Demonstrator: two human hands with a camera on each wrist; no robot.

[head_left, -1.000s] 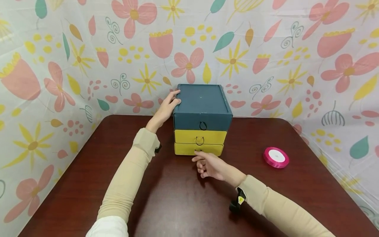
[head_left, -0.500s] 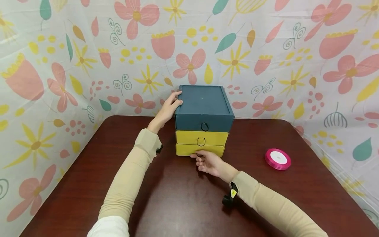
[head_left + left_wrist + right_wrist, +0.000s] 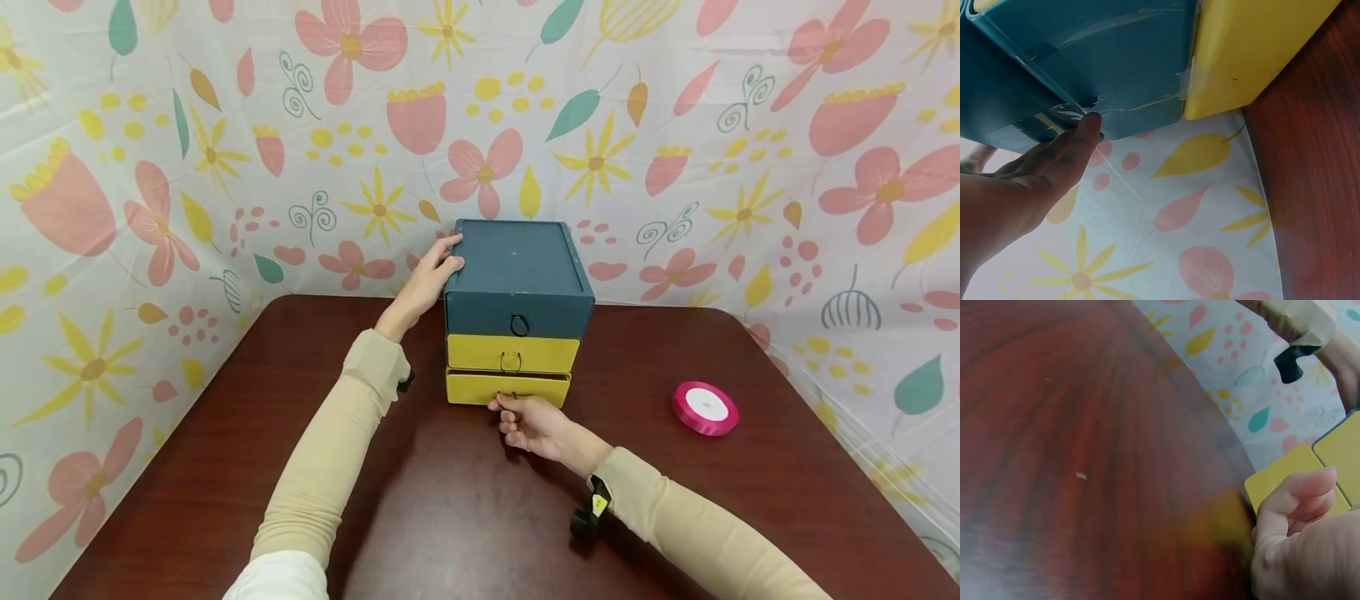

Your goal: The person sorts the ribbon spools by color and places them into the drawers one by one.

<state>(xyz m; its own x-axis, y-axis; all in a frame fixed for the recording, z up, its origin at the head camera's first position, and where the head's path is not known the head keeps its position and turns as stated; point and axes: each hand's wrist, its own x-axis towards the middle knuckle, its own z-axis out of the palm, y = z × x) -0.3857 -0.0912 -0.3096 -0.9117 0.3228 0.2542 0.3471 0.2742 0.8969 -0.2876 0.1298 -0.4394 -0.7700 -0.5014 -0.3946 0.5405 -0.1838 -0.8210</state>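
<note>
Drawer unit [image 3: 495,312] stands upright at the far middle of the tabletop [image 3: 450,500], before a flower-printed cloth [image 3: 255,108]. Proceeding left to right, I record the left hand [image 3: 424,283] on the unit's upper left edge, fingers extended and touching the blue casing [image 3: 517,258]; the left wrist view confirms contact. Beneath the casing I log an upper yellow drawer [image 3: 476,353] and a lower yellow drawer [image 3: 472,388], the latter sitting slightly forward, a narrow dark gap between them. I find the right hand [image 3: 538,427] pinching the lower one's dark pull loop [image 3: 514,394], its other fingers curled. Farther right, well apart, a pink ribbon spool [image 3: 706,408] lies flat.
</note>
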